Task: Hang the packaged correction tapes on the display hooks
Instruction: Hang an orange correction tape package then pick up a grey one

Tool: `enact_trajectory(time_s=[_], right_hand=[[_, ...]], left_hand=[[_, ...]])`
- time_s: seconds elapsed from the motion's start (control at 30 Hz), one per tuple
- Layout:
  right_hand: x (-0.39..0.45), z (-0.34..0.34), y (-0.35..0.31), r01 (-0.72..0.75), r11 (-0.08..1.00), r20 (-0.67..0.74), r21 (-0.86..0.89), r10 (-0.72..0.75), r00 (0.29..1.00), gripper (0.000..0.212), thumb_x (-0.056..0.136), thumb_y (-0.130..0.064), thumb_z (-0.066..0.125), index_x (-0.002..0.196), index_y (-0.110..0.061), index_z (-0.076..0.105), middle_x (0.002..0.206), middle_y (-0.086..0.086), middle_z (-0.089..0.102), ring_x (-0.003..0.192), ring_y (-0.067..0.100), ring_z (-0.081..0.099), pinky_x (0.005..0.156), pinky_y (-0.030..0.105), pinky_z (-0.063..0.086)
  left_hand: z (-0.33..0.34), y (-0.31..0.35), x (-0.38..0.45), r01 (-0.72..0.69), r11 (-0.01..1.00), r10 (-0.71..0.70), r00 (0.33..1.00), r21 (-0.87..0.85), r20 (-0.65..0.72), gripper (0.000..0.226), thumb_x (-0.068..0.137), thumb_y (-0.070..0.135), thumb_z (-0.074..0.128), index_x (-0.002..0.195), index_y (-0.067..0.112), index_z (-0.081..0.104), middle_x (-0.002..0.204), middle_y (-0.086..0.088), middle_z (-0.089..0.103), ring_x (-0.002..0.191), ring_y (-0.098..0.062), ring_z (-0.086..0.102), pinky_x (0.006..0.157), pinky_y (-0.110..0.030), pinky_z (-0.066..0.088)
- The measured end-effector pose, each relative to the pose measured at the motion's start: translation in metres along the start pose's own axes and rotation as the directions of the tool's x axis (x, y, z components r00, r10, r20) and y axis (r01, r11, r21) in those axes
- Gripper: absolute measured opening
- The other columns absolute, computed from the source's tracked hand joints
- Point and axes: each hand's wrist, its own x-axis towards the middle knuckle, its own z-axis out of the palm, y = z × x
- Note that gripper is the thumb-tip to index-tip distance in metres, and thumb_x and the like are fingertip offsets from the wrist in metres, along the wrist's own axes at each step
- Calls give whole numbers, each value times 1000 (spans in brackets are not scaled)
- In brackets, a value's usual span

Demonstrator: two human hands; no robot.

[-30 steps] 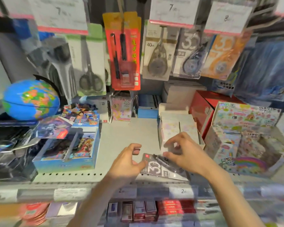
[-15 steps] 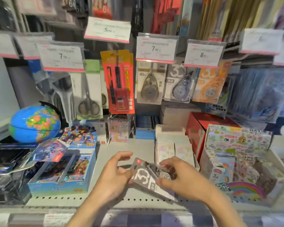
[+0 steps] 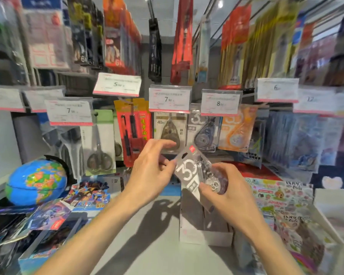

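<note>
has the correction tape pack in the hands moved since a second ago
Yes. The grey correction tape pack has risen off the shelf, toward the matching hung pack under the 8 price tag.

— What can you read on the price tags?
— "5" on the upper tag (image 3: 117,84), "7" on two tags (image 3: 69,110) (image 3: 168,99), "8" on another (image 3: 220,103), "6" (image 3: 276,88) and "12" (image 3: 310,99) further right; the fine print is blurred.
— And the packs?
— "40m" on the hanging beige pack (image 3: 168,129); a big "30" on the held correction tape pack (image 3: 189,173).

One head-worn view (wide-angle) looks forward, slightly down, close to the price-tagged hooks (image 3: 169,99).
</note>
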Motion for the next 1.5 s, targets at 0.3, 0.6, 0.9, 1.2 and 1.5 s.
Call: enact_trajectory(time_s=[0.3, 0.6, 0.9, 1.2, 1.5], right_hand=[[20, -37, 22, -123, 992, -274, 33, 128, 953, 65, 80, -47, 74, 134, -24, 45, 127, -9, 51, 114, 9, 51, 88, 26, 39], [30, -41, 16, -104, 994, -288, 15, 104, 952, 68, 83, -49, 70, 139, -25, 40, 135, -7, 47, 118, 11, 49, 89, 25, 35], [43, -38, -2, -15, 1000, -359, 13, 18, 933, 65, 85, -52, 67, 138, -27, 42, 130, -7, 47, 112, 11, 51, 92, 30, 41], [68, -21, -18, -42, 998, -358, -53, 20, 934, 67, 84, -59, 63, 136, -23, 42, 131, -1, 46, 117, 22, 53, 92, 38, 44], [76, -6, -24, -77, 993, -355, -84, 43, 934, 67, 84, -60, 60, 131, -16, 41, 125, 3, 44, 109, 27, 53, 84, 39, 46]], left_hand=[[3, 41, 67, -543, 532, 626, 769, 650, 130, 45, 83, 24, 74, 123, 7, 62, 128, -17, 62, 109, -30, 61, 87, -43, 53], [-1, 54, 113, -542, 383, 638, 741, 748, 210, 45, 86, 27, 68, 126, 11, 57, 131, -10, 60, 120, -33, 55, 97, -44, 40], [-25, 69, 123, -559, 527, 611, 773, 640, 172, 45, 102, 46, 38, 122, 15, 62, 110, -2, 72, 105, -26, 61, 85, -41, 48], [-27, 66, 123, -546, 601, 564, 807, 584, 174, 45, 102, 51, 39, 123, 18, 61, 116, 1, 71, 110, -22, 59, 89, -44, 50], [-28, 65, 124, -552, 614, 554, 811, 563, 191, 44, 101, 52, 42, 124, 19, 60, 119, 2, 70, 113, -22, 58, 92, -45, 50]])
